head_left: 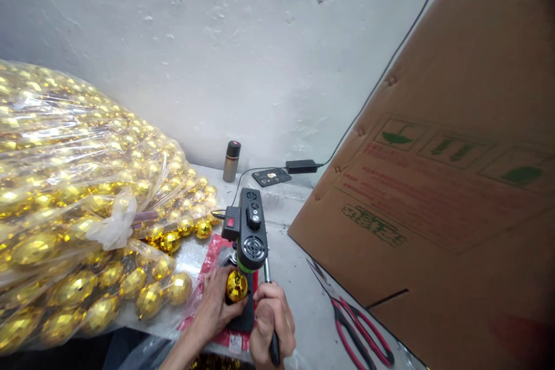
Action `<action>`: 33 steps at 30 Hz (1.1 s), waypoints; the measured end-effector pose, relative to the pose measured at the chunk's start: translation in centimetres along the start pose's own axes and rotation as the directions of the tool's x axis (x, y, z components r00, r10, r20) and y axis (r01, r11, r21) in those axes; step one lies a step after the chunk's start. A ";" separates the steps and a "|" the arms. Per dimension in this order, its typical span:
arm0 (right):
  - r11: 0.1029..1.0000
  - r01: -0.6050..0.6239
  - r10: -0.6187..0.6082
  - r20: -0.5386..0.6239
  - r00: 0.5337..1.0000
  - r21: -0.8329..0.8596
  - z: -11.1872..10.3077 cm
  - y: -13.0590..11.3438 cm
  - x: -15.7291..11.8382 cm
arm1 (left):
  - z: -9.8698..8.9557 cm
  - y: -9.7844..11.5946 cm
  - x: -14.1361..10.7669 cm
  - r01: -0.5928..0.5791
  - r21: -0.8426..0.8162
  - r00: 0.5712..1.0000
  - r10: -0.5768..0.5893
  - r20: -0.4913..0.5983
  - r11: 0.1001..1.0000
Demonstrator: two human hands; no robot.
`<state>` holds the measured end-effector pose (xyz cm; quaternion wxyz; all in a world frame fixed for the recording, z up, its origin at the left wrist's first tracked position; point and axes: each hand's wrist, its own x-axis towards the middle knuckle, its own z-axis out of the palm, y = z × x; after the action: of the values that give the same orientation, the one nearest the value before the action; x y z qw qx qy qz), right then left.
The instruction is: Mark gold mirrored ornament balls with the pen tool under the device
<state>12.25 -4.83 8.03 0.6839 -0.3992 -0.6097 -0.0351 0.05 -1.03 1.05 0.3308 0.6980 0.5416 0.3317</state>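
While the right hand [274,315] clasps a lever [274,350], left hand [215,298] gripping a gold ball [236,287], shiny, round, mirror-faceted

One head-worn view, forward and down over both hands [215,297]

My left hand [214,299] hides part of the ball [237,286], my right hand [274,319] the middle of the lever [274,350], while the left edge cuts off the bag [115,222], the right edge the box [437,167], whose red print [411,199] is too blurred to read.
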 end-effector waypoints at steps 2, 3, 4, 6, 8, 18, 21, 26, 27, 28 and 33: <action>1.000 -0.011 0.011 0.001 1.000 0.003 0.0 0.0 -0.1 | 0.2 -0.3 0.1 -0.013 0.001 1.000 0.013 -0.005 1.000; 1.000 -0.011 0.011 -0.003 1.000 0.003 0.0 0.1 -0.1 | 0.3 -0.5 0.1 -0.020 0.004 1.000 0.020 -0.007 1.000; 1.000 -0.011 0.011 -0.007 1.000 0.003 0.1 0.1 -0.1 | 0.5 -0.6 0.2 -0.026 0.007 1.000 0.026 -0.007 1.000; 1.000 -0.005 0.005 -0.022 1.000 0.010 0.2 0.1 -0.1 | 0.7 -0.8 0.2 -0.030 0.014 0.999 0.031 -0.012 0.999; 1.000 -0.001 0.002 -0.044 0.999 0.017 0.4 0.2 -0.1 | 0.8 -0.9 0.2 -0.035 0.017 0.999 0.035 -0.024 0.999; 0.999 0.027 -0.029 -0.073 0.997 -0.032 0.9 1.0 -1.4 | 0.4 0.2 0.2 -0.023 0.015 1.000 0.022 0.012 1.000; 0.998 0.051 -0.054 -0.089 0.995 -0.028 1.0 1.2 -1.7 | 0.3 0.5 0.3 -0.014 -0.003 0.999 0.014 0.033 1.000; 0.997 -0.066 0.067 -0.003 0.998 0.035 -0.2 -1.0 1.9 | 0.5 0.5 0.4 -0.018 0.014 1.000 0.018 0.007 1.000; 0.986 -0.163 0.163 0.029 0.986 0.016 -0.6 -1.6 3.1 | 0.5 0.3 0.2 -0.023 0.011 1.000 0.023 0.004 1.000; 0.974 -0.225 0.224 0.076 0.972 -0.001 -0.9 -2.2 4.2 | 0.5 0.0 -0.2 -0.035 0.006 0.999 0.035 0.008 0.999; 0.975 -0.220 0.216 0.128 0.968 0.020 -1.1 -3.4 5.9 | -1.6 -2.1 -2.7 -0.196 0.081 0.976 0.187 0.112 0.977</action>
<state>12.88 -5.20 14.87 0.6506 -0.4536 -0.6044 0.0757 -2.86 -3.09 -0.06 0.2925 0.7776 0.4687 0.3002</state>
